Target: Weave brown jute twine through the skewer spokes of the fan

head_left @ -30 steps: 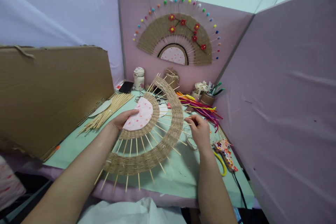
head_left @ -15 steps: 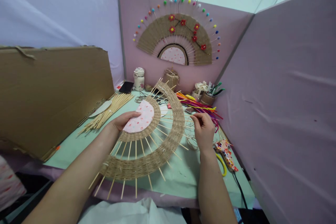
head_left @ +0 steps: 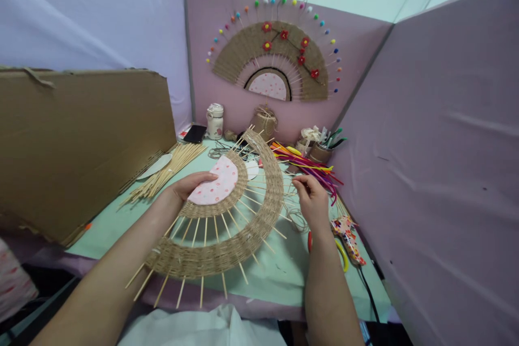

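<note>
My left hand (head_left: 195, 184) is closed on a half-round woven fan (head_left: 265, 217), with the thumb lying on its pink-dotted cloth centre (head_left: 217, 181). Thin wooden sticks radiate from this centre through an inner woven band and a wider outer one, and their bare ends jut past the rim. At the fan's right edge, my right hand (head_left: 313, 197) is pinched shut beside the stick ends. Whatever lies between its fingertips is too small to make out. Loose thin cord (head_left: 298, 219) trails on the table just below that hand.
Wooden sticks (head_left: 172, 173) lie left by a cardboard sheet (head_left: 85, 146). Coloured strips (head_left: 304, 162), a pen holder (head_left: 320, 152), a twine roll (head_left: 264, 121) and a white bottle (head_left: 214, 121) stand behind. Scissors (head_left: 343, 254) and a patterned corded tool (head_left: 349, 238) lie right. A finished fan (head_left: 239, 54) hangs ahead.
The fan has turned slightly clockwise in my left hand, its lower sticks shifting left. My right hand has moved a little left, still pinched, and a red scissor handle now shows beside my right forearm.
</note>
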Motion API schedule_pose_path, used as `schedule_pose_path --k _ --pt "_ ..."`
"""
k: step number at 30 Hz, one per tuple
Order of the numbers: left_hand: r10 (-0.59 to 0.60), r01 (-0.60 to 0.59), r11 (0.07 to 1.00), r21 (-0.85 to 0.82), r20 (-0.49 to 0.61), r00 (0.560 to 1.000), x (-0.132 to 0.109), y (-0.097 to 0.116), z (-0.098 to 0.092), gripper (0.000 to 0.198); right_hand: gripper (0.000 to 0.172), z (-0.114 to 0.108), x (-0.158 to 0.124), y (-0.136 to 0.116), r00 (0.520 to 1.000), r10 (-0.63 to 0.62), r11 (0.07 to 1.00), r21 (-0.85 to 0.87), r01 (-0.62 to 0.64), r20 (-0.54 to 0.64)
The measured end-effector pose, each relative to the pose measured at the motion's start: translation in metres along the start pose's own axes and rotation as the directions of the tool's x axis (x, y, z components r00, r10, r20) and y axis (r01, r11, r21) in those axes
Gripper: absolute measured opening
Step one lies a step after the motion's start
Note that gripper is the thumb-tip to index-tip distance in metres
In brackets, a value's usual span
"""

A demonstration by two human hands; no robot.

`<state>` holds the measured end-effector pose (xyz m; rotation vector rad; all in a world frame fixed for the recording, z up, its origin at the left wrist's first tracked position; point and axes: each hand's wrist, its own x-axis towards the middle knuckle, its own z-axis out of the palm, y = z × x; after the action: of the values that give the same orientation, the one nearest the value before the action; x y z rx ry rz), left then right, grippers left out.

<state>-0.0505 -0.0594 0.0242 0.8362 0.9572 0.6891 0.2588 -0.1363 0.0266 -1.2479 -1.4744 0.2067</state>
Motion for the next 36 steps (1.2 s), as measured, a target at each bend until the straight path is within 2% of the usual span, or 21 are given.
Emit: schedule_pose_path --k 2,5,8,11,15,21,24,27,30,34,36 --pt "0.018 -0.018 1.000 -0.008 0.015 1.000 0.000 -0.001 0.000 0.011 0.021 -0.002 0.001 0.004 0.987 0.145 0.973 0.169 -0.155 0.072" --pt "0.018 -0.017 0.999 -0.028 0.060 0.998 0.001 -0.004 0.001 0.011 0.024 -0.008 0.003 0.009 0.922 0.301 0.821 0.424 -0.381 0.246" --pt "-0.008 0.015 0.998 -0.053 0.129 0.992 0.004 -0.008 0.001 0.017 0.028 -0.014 0.005 0.013 0.842 0.356 0.663 0.526 -0.533 0.405" --pt "-0.035 0.056 0.993 -0.108 0.183 0.982 0.008 -0.011 0.000 0.026 0.031 -0.014 0.007 0.012 0.792 0.361 0.597 0.530 -0.602 0.492" --pt "-0.030 0.062 0.985 -0.160 0.195 0.980 0.006 -0.002 0.000 0.032 0.029 -0.005 0.017 -0.002 0.813 0.359 0.648 0.504 -0.571 0.459" --pt "0.044 -0.035 0.992 -0.125 0.069 0.997 -0.004 0.028 -0.012 0.036 0.025 0.026 0.064 -0.037 0.888 0.283 0.742 0.505 -0.442 0.362" --pt "0.073 -0.063 0.990 -0.128 0.081 0.994 -0.007 0.032 -0.024 0.039 0.028 0.045 0.091 -0.043 0.881 0.229 0.773 0.472 -0.423 0.414" --pt "0.115 -0.101 0.979 -0.176 0.072 0.991 -0.005 0.026 -0.037 0.041 0.029 0.060 0.108 -0.040 0.873 0.168 0.770 0.492 -0.406 0.458" --pt "0.133 -0.117 0.972 -0.205 0.066 0.989 0.000 0.016 -0.046 0.043 0.028 0.069 0.113 -0.031 0.844 0.129 0.760 0.495 -0.422 0.521" --pt "0.086 -0.074 0.981 -0.179 0.058 0.995 0.003 0.006 -0.052 0.040 0.027 0.071 0.113 -0.016 0.789 0.093 0.779 0.449 -0.438 0.607" --pt "0.077 -0.068 0.983 -0.168 0.046 0.996 0.003 0.002 -0.051 0.036 0.026 0.067 0.113 -0.009 0.787 0.080 0.806 0.425 -0.412 0.611"
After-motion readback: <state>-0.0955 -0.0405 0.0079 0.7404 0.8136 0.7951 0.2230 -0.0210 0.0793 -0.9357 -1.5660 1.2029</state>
